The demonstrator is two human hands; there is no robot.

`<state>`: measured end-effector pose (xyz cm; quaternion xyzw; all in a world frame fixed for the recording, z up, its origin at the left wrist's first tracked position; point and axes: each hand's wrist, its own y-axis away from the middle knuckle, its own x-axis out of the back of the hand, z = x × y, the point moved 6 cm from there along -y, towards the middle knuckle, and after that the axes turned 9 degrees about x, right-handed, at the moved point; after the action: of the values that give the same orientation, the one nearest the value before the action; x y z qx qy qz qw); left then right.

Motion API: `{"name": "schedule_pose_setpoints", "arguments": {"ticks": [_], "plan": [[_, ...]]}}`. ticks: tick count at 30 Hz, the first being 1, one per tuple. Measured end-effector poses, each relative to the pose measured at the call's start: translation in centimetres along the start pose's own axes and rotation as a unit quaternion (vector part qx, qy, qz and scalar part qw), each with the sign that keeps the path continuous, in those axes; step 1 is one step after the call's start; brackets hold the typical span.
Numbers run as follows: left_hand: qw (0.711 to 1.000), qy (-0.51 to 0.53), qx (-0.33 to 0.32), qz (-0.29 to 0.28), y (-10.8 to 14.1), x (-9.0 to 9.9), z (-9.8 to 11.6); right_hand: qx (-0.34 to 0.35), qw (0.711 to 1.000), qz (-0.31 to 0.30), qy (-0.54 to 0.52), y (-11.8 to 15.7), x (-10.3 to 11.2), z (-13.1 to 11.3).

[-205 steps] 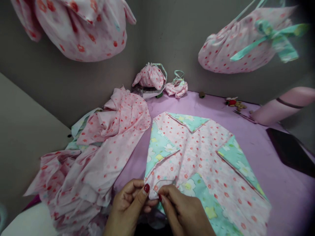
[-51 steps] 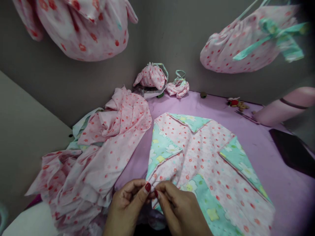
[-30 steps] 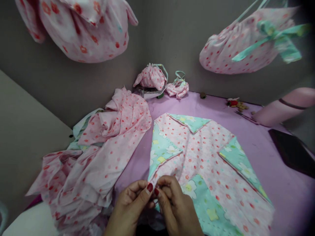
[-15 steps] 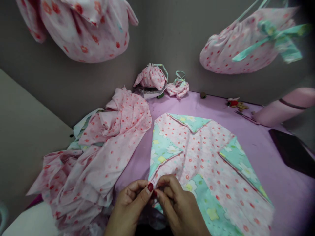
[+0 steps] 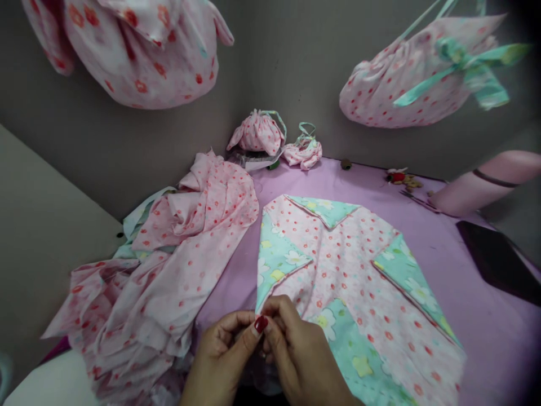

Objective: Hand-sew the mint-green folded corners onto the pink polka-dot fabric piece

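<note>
A pink floral cloth [image 5: 333, 270] lies spread out, its mint-green flowered corners [image 5: 367, 361] folded inward. At its near left edge, my left hand [image 5: 226, 352] pinches the fabric between thumb and forefinger. Right against it, my right hand [image 5: 298, 352] is closed too, thumb and fingers pressed together on the same edge. The fingertips of both hands meet. Whatever small item might lie between them is hidden, and no needle or thread can be made out.
Crumpled pink fabric [image 5: 169, 270] is heaped on the left. Small drawstring pouches [image 5: 257, 134] sit at the back. On the right are a pink bottle [image 5: 477, 183], scissors [image 5: 420, 202] and a dark flat object [image 5: 499, 262]. Two pink fabric bags [image 5: 406, 84] hang above the purple tabletop [image 5: 443, 242].
My right hand's fingertips have moved in closer to my left thumb, covering more of the pinched edge. The view has shifted slightly; the cloth lies much as before.
</note>
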<state>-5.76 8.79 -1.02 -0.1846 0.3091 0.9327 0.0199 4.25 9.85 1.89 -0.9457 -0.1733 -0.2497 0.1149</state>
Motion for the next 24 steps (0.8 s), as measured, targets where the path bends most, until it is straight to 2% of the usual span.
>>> {"name": "schedule_pose_setpoints", "arguments": {"ticks": [3,6,7,9,12,14,18,20,22,24], "plan": [[1.000,-0.021,-0.011,0.016,0.0,0.5,-0.2,0.040,0.997,-0.001,0.067,-0.1,0.7,-0.5],[1.000,-0.014,-0.008,0.021,-0.1,0.7,-0.5,0.092,0.992,0.064,0.052,-0.1,1.9,-1.3],[1.000,-0.008,-0.005,0.018,-0.2,0.7,-0.5,0.095,0.991,0.095,0.008,0.0,2.4,-1.5],[1.000,0.006,0.004,0.017,-0.3,0.6,-0.6,0.058,0.978,0.150,-0.133,0.0,3.2,-1.0],[0.999,0.022,0.025,0.029,-0.4,0.7,-0.6,-0.018,0.923,0.186,-0.337,-0.1,3.8,-0.2],[0.998,0.020,0.044,0.046,-0.4,0.9,-0.8,-0.018,0.893,0.223,-0.390,-0.2,4.9,-0.1],[0.996,0.012,0.050,0.068,-0.4,1.2,-0.8,0.012,0.843,0.390,-0.369,0.5,8.7,-0.1],[0.997,0.012,0.043,0.062,-0.4,1.1,-0.8,0.014,0.821,0.444,-0.357,0.9,10.0,0.0],[0.997,0.013,0.041,0.057,-0.4,1.0,-0.7,0.010,0.818,0.449,-0.361,1.0,10.4,0.1],[0.997,0.015,0.044,0.057,-0.3,1.0,-0.7,0.001,0.827,0.429,-0.363,0.9,10.3,0.2]]}}
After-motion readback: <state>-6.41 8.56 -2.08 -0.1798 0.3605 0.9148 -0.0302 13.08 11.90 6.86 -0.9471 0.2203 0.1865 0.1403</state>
